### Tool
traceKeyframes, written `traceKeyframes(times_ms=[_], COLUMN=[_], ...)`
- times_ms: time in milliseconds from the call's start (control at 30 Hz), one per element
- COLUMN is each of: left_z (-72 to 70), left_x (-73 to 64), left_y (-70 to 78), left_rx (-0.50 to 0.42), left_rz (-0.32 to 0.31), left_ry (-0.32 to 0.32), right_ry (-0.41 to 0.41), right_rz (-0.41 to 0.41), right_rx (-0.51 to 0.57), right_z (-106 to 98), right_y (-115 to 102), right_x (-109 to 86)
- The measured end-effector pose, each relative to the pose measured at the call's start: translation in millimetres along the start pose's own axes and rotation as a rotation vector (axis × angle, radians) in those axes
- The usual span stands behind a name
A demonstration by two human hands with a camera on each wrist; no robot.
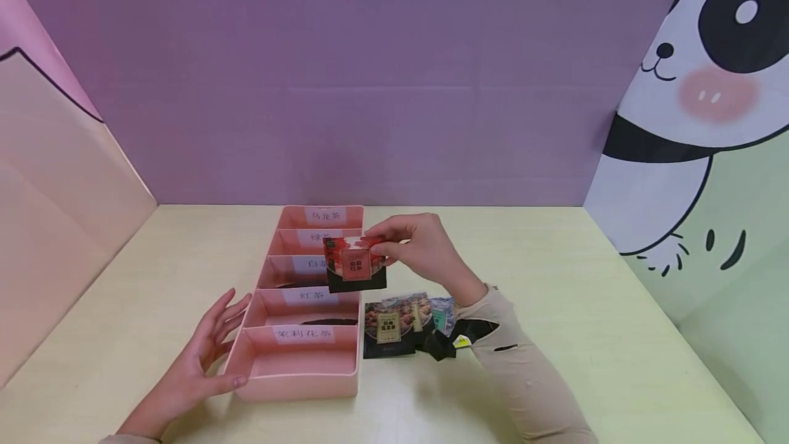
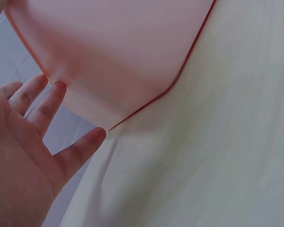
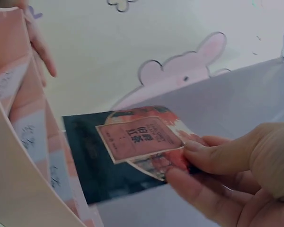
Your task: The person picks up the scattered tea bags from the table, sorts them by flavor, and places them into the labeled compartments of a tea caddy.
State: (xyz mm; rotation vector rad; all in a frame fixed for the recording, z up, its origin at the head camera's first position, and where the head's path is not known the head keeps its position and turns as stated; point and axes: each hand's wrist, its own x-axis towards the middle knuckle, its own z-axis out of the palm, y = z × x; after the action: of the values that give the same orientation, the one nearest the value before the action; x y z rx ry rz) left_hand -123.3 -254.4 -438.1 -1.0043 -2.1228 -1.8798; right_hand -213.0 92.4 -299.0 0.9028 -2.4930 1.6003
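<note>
My right hand [image 1: 422, 247] pinches a red and black tea bag packet [image 1: 356, 266] by its edge, above the middle compartments of a pink divided box [image 1: 296, 387]. In the right wrist view the packet [image 3: 137, 146] shows its printed red label, with thumb and fingers at one end. My left hand [image 1: 200, 355] rests against the near left side of the box, fingers spread. The left wrist view has those fingertips [image 2: 59, 87] touching the pink wall. White handwritten labels mark each compartment. Dark packets [image 1: 317, 322] lie partly visible in two compartments.
Several tea packets [image 1: 390, 327] lie overlapping on the table just right of the box, partly under the right forearm. A small crumpled black piece [image 1: 440, 344] is among them. A purple backdrop [image 1: 370, 88] stands behind the pale table [image 1: 616, 362].
</note>
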Motion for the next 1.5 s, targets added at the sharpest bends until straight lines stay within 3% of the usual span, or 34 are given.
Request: traceKeyframes(times_ms=[333, 500, 767, 933, 1267, 1500], left_z=[1.7, 1.1, 0.2, -0.3, -0.8, -1.0], left_x=[0.1, -0.6, -0.6, -0.1, -0.5, 0.5], left_y=[1.6, 0.8, -1.0, -0.6, 0.8, -0.2], left_rx=[0.020, 0.020, 0.003, 0.011, 0.013, 0.004], left_rz=[-0.036, -0.029, 0.003, -0.010, -0.008, -0.001], left_ry=[0.021, 0.019, 0.001, -0.007, -0.009, -0.022], right_ry=[-0.128, -0.186, -0.289, -0.348, -0.492, -0.566], right_rz=[-0.022, -0.088, -0.281, -0.383, -0.458, -0.417], right_rx=[0.104, 0.067, -0.186, -0.366, -0.536, -0.655], right_z=[33, 48, 72, 83, 100, 102], right_y=[2, 4, 5, 7, 11, 9], right_x=[7.6, 8.5, 6.9, 3.5, -3.8, -3.2])
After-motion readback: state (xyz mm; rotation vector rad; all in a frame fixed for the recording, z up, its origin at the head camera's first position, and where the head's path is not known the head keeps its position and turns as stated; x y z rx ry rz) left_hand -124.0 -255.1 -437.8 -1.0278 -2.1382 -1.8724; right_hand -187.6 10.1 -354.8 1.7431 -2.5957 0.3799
